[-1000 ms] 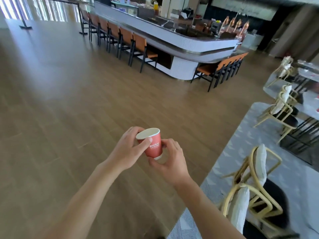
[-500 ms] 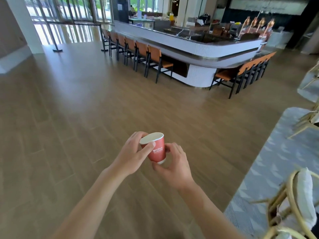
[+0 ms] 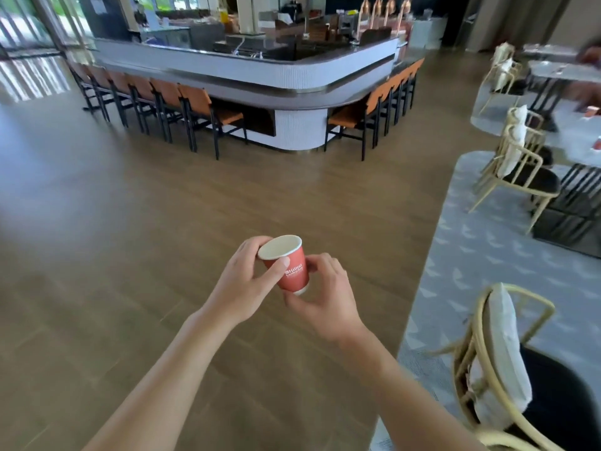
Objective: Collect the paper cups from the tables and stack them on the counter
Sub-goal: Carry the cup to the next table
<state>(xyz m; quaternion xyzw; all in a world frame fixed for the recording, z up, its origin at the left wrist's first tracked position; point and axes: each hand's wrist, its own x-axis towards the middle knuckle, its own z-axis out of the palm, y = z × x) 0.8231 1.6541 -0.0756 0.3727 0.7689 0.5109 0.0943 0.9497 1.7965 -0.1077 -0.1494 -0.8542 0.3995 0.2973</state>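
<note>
Right now we hold one red paper cup [image 3: 287,265] between both hands at the lower middle of the frame, well above the wooden floor [image 3: 130,239]. Our left hand [image 3: 244,284] curls around its upper part, the thumb pressed across the wall just under the white rim, while our right hand [image 3: 320,301] pinches the lower part and base from the right and below. The cup is tilted: its long axis runs from the base at lower right up to the mouth at upper left, so the open mouth leans toward the left hand and slightly toward us. What the coming move turns on, as we judge it, is that the counter [image 3: 260,76] lies straight ahead, in the upper middle of the frame, well apart from the cup, with a broad stretch of floor between. Orange chairs [image 3: 208,109] line its near sides, so we would probably have to reach over or between them to set the cup down. Neither hand is clearly nearer the counter. More red cups may stand on the table [image 3: 582,138] at the right edge, but that part is too blurred to tell.
</note>
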